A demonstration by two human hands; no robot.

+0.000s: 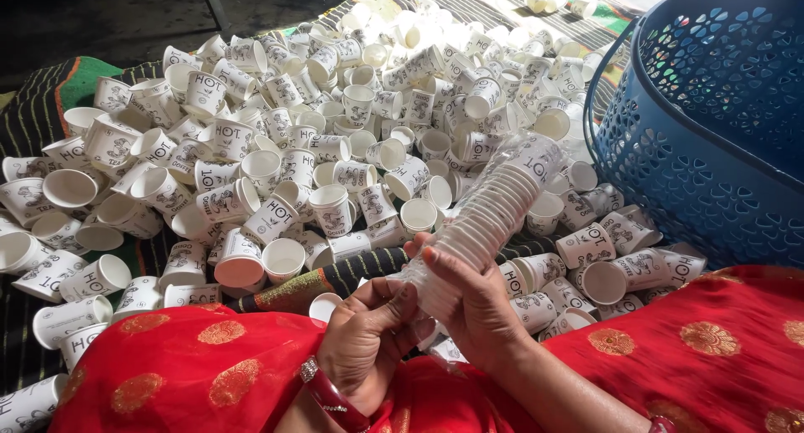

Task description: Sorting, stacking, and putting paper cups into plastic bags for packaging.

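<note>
A long stack of nested white paper cups [494, 207] sits inside a clear plastic sleeve and slants up to the right. My right hand [469, 303] wraps around the lower part of that stack. My left hand [368, 337], with a red bangle at the wrist, pinches the sleeve's bottom end just below it. Both hands rest over my lap, which is covered in red cloth with gold motifs [193, 366].
A big heap of loose printed paper cups [318, 123] spreads over a striped mat [33, 115] ahead and to the left. A blue perforated plastic basket [712, 123] stands at the right. More cups lie near the basket's base [620, 257].
</note>
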